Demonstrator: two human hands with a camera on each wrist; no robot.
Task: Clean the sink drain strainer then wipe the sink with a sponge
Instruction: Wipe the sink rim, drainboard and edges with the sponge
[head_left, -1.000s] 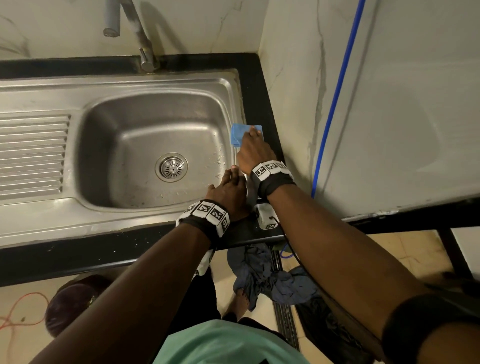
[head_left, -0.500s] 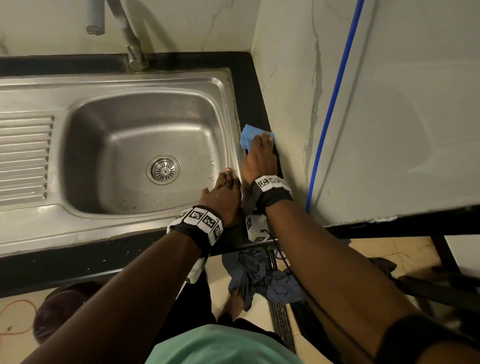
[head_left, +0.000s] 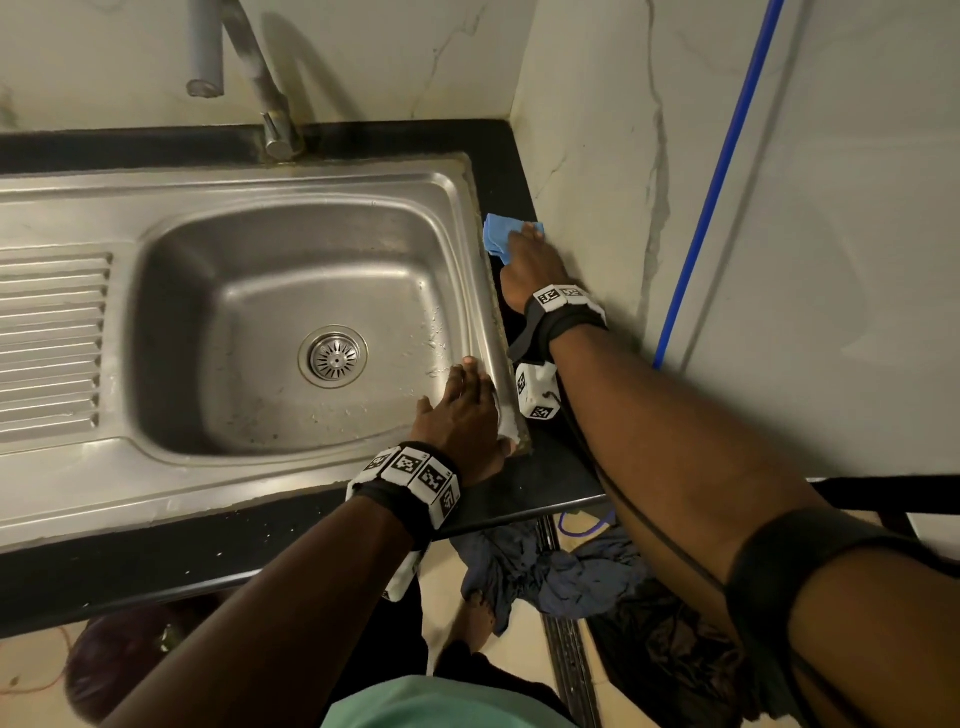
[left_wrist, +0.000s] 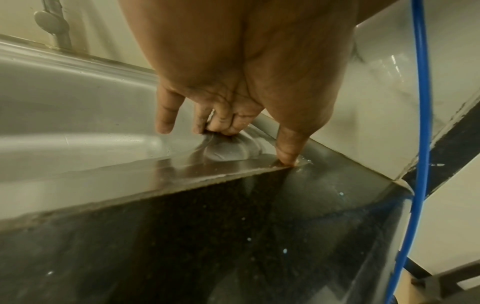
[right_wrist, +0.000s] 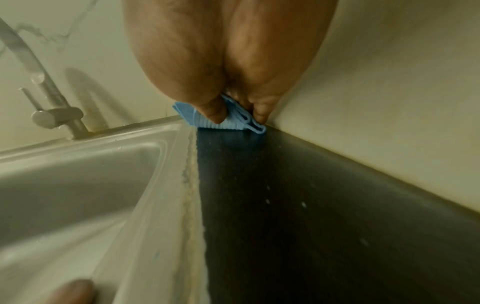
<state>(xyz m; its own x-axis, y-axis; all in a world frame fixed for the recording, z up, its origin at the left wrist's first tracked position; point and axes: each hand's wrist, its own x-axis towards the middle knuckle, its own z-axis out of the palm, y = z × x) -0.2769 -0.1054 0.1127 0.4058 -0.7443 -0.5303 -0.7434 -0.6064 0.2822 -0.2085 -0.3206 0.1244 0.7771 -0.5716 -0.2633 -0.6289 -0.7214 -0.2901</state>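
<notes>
A steel sink (head_left: 260, 182) holds a round drain strainer (head_left: 333, 356) seated in its basin floor. My right hand (head_left: 530, 260) grips a folded blue sponge (head_left: 496, 236) and presses it on the black counter strip (head_left: 511, 171) between the sink's right rim and the wall. The right wrist view shows thumb and fingers of that hand (right_wrist: 236, 115) pinching the sponge (right_wrist: 228, 124) against the counter. My left hand (head_left: 462, 405) rests on the sink's front right corner rim. Its fingertips (left_wrist: 223, 129) and thumb touch the steel and hold nothing.
A faucet (head_left: 260, 78) stands behind the basin, with a ribbed drainboard (head_left: 52, 338) on the left. A white wall (head_left: 597, 156) closes the right side, with a blue cable (head_left: 717, 182) running down it. Dark cloth (head_left: 545, 577) lies on the floor below the counter edge.
My right hand has slid the sponge off the sink's right rim onto the black strip by the wall. The left hand has stayed at the front right corner.
</notes>
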